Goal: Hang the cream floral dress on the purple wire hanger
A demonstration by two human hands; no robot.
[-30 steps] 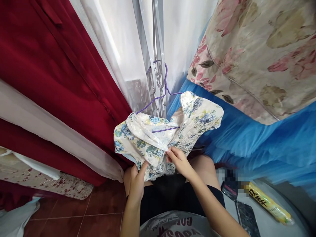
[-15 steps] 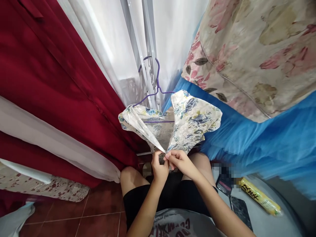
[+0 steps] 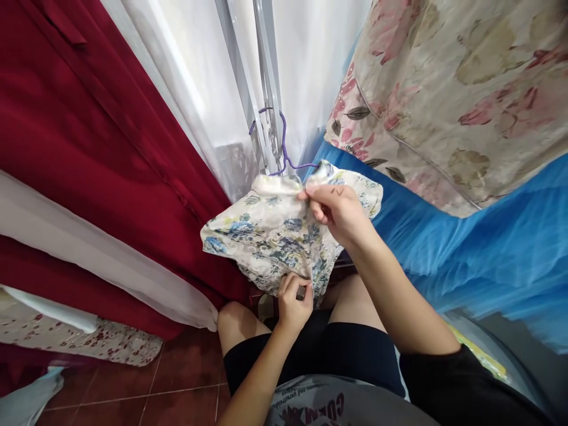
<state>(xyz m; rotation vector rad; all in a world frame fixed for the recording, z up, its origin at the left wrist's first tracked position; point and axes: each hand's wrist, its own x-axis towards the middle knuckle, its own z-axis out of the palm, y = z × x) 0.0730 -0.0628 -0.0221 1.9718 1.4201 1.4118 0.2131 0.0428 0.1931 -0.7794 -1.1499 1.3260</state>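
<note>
A small floral garment point(image 3: 270, 231), cream with blue flowers, hangs on a purple wire hanger point(image 3: 284, 151) hooked on a white metal window grille point(image 3: 261, 77). My right hand point(image 3: 335, 210) pinches the garment's collar at the top, just under the hanger. My left hand point(image 3: 293, 299) pinches the lower hem of the same garment, above my knees. The front of the garment is pulled closed between the two hands. Most of the hanger's bar is hidden inside the fabric.
A dark red curtain point(image 3: 89, 136) and a white sheer curtain point(image 3: 204, 71) hang on the left. A blue tulle cloth point(image 3: 479, 236) and a floral cover point(image 3: 448, 89) fill the right. Red floor tiles point(image 3: 177, 373) lie below, with a yellow packet point(image 3: 481, 358) by my right arm.
My right hand rose from the hem to the collar, closing the garment's open front. My left hand stayed low on the hem. The view shifted slightly.
</note>
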